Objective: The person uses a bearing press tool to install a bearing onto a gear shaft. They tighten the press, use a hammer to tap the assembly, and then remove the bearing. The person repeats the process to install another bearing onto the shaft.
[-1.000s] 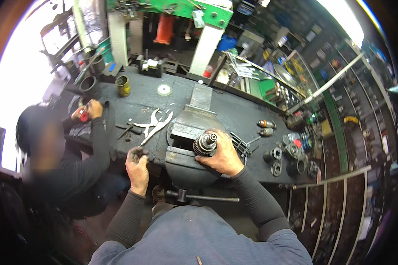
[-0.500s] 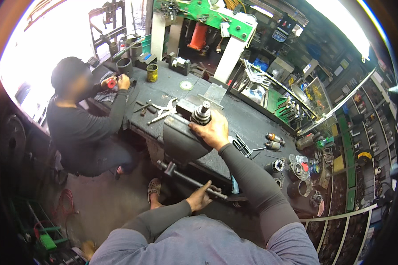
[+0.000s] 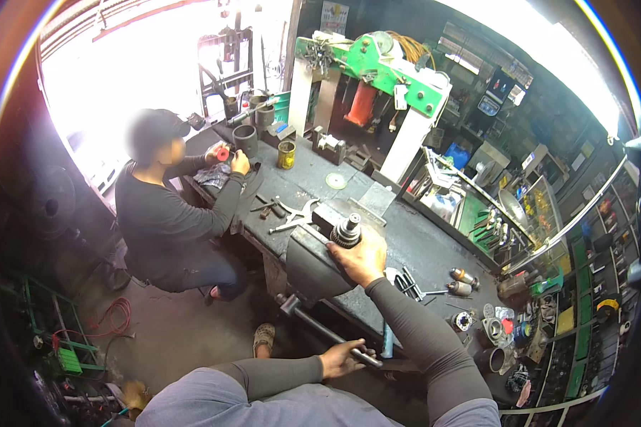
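A geared metal shaft stands upright at the jaws of a big bench vise. My right hand wraps round the shaft from the right, thumb toward the vise jaw. Below the bench edge, the vise's long handle bar slants down to the right. My left hand grips it near its lower right end; part of its fingers is hidden behind the bar. Left of the vise, on the bench, lie a fork-shaped metal piece and small tools.
Across the bench to the left, a co-worker sits holding a red part. A yellow can and a green press frame stand at the back. Motor parts crowd the right end.
The whole view has shifted, so the scene sits farther right and lower. Both hands keep their places, the right at the shaft and the left on the handle bar.
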The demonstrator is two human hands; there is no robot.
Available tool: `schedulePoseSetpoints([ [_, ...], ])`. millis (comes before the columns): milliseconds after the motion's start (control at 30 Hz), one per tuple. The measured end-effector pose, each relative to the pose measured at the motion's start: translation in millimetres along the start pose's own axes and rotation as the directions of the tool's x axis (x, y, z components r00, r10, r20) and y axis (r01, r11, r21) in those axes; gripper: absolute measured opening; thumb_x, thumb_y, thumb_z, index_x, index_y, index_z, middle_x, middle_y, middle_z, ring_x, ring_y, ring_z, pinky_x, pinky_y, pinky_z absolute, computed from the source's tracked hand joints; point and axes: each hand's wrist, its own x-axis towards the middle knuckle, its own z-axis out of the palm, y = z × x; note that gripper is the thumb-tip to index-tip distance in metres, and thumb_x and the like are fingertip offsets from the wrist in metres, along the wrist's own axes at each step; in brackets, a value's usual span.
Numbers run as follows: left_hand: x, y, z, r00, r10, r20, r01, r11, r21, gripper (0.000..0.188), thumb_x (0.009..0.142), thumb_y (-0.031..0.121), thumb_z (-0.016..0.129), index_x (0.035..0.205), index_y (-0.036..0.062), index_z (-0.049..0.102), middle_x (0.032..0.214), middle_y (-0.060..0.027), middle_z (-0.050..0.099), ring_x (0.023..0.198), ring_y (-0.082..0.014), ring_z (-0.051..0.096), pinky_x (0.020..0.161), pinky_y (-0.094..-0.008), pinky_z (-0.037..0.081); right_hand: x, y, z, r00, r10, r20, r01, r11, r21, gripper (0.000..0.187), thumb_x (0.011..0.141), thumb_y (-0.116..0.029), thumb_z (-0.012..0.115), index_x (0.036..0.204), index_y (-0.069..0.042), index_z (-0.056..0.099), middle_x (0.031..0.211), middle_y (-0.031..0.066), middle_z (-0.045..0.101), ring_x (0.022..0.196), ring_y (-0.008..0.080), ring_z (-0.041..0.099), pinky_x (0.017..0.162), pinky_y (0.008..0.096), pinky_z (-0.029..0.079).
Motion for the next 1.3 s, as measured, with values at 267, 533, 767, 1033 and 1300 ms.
schedulePoseSetpoints([
  [267, -196, 177, 122, 0.586, 0.446, 0.676, 0.056, 0.810, -0.583, 0.026, 0.107, 0.027, 0.066, 0.088, 0.0103, 0.071, 0.092, -0.0008, 0.077, 0.084, -0.0128, 0.075, 0.095, -0.0360, 0.064, 3, 16, 3, 0.996, -0.030, -0.087, 0.033, 0.999, 0.032, 0.064, 0.073, -0.047, 0.095, 0.115, -0.004, 0.075, 0.120, 0.0187, 0.075, 0.115, 0.0418, 0.068, 0.106, 0.0513, 0.049],
  [533, -181, 171, 62, 0.943, 0.308, 0.128, -0.271, 0.932, -0.240, 0.106, 0.083, 0.107, 0.039, 0.095, 0.0067, 0.068, 0.078, -0.0050, 0.059, 0.070, -0.0256, 0.056, 0.077, -0.0440, 0.051, -15, 23, 5, 0.975, 0.077, -0.209, 0.003, 0.933, 0.360, 0.056, 0.084, -0.021, 0.094, 0.125, 0.002, 0.064, 0.110, 0.0121, 0.074, 0.100, 0.0244, 0.072, 0.094, 0.0377, 0.058],
  [767, -220, 216, -39, 0.881, 0.410, -0.236, -0.307, 0.876, 0.373, 0.068, 0.102, 0.070, 0.064, 0.105, 0.0024, 0.070, 0.078, -0.0080, 0.064, 0.070, -0.0232, 0.061, 0.077, -0.0416, 0.054, -29, 24, -19, 0.939, 0.225, -0.261, -0.087, 0.887, 0.453, 0.071, 0.079, -0.017, 0.097, 0.135, 0.000, 0.057, 0.113, 0.0127, 0.073, 0.102, 0.0233, 0.073, 0.097, 0.0367, 0.059],
  [1033, -198, 326, 17, 0.636, 0.766, 0.090, -0.627, 0.446, 0.638, 0.026, 0.112, 0.030, 0.068, 0.108, 0.0044, 0.070, 0.086, -0.0037, 0.070, 0.077, -0.0126, 0.068, 0.074, -0.0301, 0.059, -38, 4, -93, 0.956, 0.247, 0.161, -0.256, 0.966, 0.041, 0.074, 0.073, -0.026, 0.098, 0.134, 0.002, 0.067, 0.119, 0.0198, 0.075, 0.111, 0.0334, 0.074, 0.101, 0.0406, 0.058],
  [1300, -122, 288, -44, 0.752, 0.654, -0.083, -0.267, 0.417, 0.869, 0.016, 0.107, 0.021, 0.070, 0.106, 0.0050, 0.072, 0.089, -0.0033, 0.073, 0.076, -0.0117, 0.067, 0.071, -0.0285, 0.054, -49, 24, -62, 0.882, 0.457, 0.111, -0.455, 0.769, 0.449, 0.073, 0.075, -0.017, 0.103, 0.134, 0.002, 0.063, 0.126, 0.0144, 0.073, 0.114, 0.0212, 0.072, 0.101, 0.0366, 0.059],
])
